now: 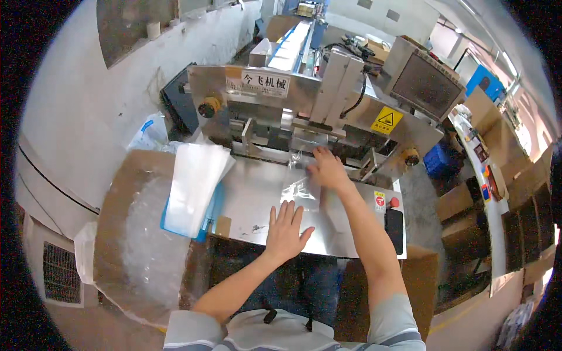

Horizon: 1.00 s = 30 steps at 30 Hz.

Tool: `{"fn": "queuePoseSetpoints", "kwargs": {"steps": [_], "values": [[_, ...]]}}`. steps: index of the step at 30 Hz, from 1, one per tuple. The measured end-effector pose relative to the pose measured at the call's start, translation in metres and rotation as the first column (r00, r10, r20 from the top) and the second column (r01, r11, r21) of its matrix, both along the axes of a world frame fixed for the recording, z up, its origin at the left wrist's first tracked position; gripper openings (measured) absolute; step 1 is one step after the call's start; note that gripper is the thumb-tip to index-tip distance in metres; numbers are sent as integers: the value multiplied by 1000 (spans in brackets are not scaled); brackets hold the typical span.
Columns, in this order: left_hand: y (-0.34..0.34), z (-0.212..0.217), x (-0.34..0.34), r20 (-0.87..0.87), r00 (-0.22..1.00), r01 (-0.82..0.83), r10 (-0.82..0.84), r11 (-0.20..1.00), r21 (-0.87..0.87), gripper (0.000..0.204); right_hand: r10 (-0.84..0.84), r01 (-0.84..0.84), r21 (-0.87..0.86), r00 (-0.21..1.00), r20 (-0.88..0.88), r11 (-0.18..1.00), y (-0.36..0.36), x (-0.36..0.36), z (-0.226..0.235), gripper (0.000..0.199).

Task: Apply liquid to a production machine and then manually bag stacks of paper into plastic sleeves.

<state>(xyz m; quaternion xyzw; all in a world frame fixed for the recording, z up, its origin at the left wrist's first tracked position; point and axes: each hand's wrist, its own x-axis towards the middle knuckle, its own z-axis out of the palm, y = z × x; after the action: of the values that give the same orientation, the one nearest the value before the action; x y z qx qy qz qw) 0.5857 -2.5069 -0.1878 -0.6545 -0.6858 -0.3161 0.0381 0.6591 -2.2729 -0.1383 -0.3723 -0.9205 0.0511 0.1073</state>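
A clear plastic bag or film strip point(295, 188) lies shiny on the machine's metal tabletop point(252, 187), its far end reaching the opening under the machine's front. My left hand point(285, 231) is open, fingers spread flat by the near end of the film. Farther in, my right hand point(329, 169) rests on or just above the film's right side, close to the machine's opening. Its fingers are stretched forward and apart, with nothing gripped in them. To the left, a stack of clear flat bags point(196, 187) lies over a blue holder point(212, 216).
A large cardboard box point(114, 234) lined with clear plastic stands at the left. On the tabletop's right are a red button point(394, 202) and a black phone-like slab point(394, 230). A monitor point(427, 85) rises at the back right; a conveyor point(293, 44) runs behind the machine.
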Motion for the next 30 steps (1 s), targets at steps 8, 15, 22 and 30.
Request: {"fn": "queuePoseSetpoints", "kwargs": {"steps": [8,15,22,30], "values": [[0,-3,1,-7,1000,-8,8,1000,-5,60,80,-53,188,987,-138,981,13,-1,16,42],[-4,3,1,97,995,-26,23,999,35,65,104,-93,127,991,-82,988,24,-5,31,29],[-3,5,-4,237,967,-121,96,988,94,74,-18,16,35,997,70,999,48,-11,23,26],[-2,-6,-5,296,951,-142,86,974,174,78,4,-10,-15,930,-366,1000,12,25,15,42]]}}
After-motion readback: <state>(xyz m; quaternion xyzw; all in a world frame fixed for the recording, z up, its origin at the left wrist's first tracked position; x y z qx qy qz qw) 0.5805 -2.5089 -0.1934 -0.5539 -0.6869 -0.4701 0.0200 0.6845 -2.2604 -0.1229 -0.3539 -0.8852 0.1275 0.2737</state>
